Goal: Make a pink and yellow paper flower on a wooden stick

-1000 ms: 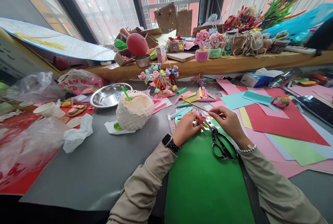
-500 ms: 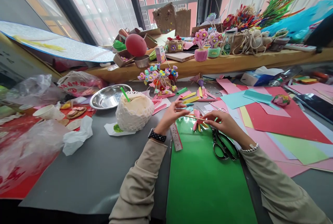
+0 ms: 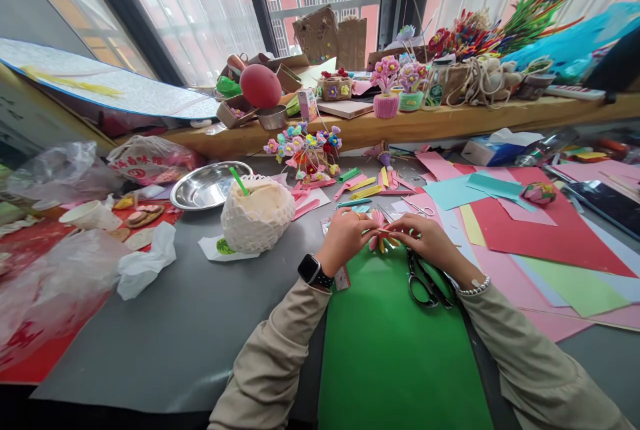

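Observation:
My left hand (image 3: 349, 238) and my right hand (image 3: 425, 242) meet over the top end of a green sheet (image 3: 400, 343). Their fingers are closed in pinches on a thin pale stick (image 3: 384, 231), mostly covered by the fingertips. Just under and behind the fingertips sits a pink and yellow folded-paper piece (image 3: 382, 244); whether a finger touches it I cannot tell. Black-handled scissors (image 3: 425, 290) lie on the sheet below my right hand. A ruler (image 3: 343, 279) shows only in part beneath my left wrist. Beyond the hands lie a smaller pair of scissors (image 3: 421, 208) and folded paper strips (image 3: 365, 191).
At left stand a netted coconut (image 3: 257, 220) with a green straw and a metal dish (image 3: 190, 191). Coloured paper sheets (image 3: 540, 230) cover the right side, near a phone (image 3: 607, 203). Small craft flowers (image 3: 303, 150) stand before a crowded wooden ledge (image 3: 350, 125).
My left hand has moved right and slightly down, and its spread fingers have closed on the stick beside my right hand. More of the ruler is now covered.

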`<move>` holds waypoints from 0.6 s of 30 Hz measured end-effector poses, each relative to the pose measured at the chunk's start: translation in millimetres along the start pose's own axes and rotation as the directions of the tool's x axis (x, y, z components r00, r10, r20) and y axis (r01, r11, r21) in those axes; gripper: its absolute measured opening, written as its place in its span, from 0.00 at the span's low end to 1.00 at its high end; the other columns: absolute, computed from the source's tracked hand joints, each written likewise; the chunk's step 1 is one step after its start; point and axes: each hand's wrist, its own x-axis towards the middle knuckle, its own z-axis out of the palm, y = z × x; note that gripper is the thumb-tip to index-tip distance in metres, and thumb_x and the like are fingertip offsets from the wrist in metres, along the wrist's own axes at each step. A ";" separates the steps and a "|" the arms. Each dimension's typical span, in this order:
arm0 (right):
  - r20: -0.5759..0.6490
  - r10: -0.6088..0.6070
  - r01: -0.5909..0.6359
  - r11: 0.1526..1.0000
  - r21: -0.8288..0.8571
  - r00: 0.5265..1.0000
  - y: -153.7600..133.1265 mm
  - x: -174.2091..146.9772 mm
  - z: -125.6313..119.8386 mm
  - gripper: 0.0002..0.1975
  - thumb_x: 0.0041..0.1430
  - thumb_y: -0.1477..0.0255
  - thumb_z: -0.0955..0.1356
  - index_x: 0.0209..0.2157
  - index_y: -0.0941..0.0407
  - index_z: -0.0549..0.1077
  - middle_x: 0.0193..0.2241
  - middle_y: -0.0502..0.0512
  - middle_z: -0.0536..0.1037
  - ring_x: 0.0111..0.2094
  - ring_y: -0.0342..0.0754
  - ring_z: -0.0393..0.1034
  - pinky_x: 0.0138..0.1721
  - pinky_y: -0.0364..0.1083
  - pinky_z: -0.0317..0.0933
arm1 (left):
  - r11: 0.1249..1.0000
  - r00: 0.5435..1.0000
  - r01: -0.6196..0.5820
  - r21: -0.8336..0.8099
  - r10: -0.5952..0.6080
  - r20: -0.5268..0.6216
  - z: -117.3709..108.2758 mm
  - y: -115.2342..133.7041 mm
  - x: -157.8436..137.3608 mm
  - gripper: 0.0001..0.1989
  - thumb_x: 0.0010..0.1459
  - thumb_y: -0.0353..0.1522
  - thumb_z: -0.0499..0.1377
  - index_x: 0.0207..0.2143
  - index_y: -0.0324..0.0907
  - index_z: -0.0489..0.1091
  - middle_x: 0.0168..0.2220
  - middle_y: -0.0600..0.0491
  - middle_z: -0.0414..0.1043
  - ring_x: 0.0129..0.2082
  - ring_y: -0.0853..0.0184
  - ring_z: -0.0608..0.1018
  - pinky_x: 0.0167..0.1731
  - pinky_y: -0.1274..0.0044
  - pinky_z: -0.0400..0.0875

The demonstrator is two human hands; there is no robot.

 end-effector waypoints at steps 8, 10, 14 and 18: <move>-0.074 -0.118 0.102 0.975 -0.197 0.990 -4.5 -2.9 8.2 0.10 0.57 0.70 0.61 0.35 0.55 0.72 0.30 0.55 0.72 0.31 0.46 0.66 0.31 0.45 0.60 | 0.994 0.997 -0.061 0.090 0.065 -0.038 7.5 4.7 -1.5 0.13 0.58 0.35 0.48 0.34 0.43 0.70 0.29 0.52 0.71 0.32 0.67 0.72 0.41 0.71 0.59; -0.084 -0.148 0.122 0.959 -0.255 0.985 -4.4 -3.6 10.0 0.10 0.58 0.70 0.60 0.36 0.55 0.71 0.30 0.56 0.73 0.33 0.47 0.66 0.33 0.45 0.61 | 0.993 0.998 -0.057 0.106 0.061 -0.034 9.8 5.1 -1.7 0.12 0.58 0.35 0.48 0.35 0.42 0.70 0.29 0.51 0.70 0.32 0.67 0.72 0.37 0.74 0.61; -0.081 -0.191 0.147 0.915 -0.376 0.978 -3.6 -4.8 12.2 0.12 0.59 0.69 0.58 0.36 0.56 0.71 0.31 0.56 0.74 0.34 0.48 0.66 0.33 0.45 0.60 | 0.986 0.997 -0.045 0.161 0.054 -0.052 13.5 4.7 -2.9 0.12 0.58 0.34 0.48 0.33 0.42 0.70 0.27 0.51 0.69 0.28 0.68 0.70 0.32 0.75 0.60; -0.078 -0.195 0.146 0.897 -0.417 0.978 -4.3 -5.5 12.2 0.12 0.59 0.69 0.58 0.35 0.56 0.71 0.31 0.57 0.74 0.34 0.48 0.67 0.34 0.45 0.60 | 0.984 0.993 -0.064 0.164 0.079 -0.085 17.1 4.5 -4.2 0.13 0.58 0.34 0.47 0.33 0.42 0.70 0.26 0.51 0.68 0.27 0.69 0.69 0.30 0.76 0.59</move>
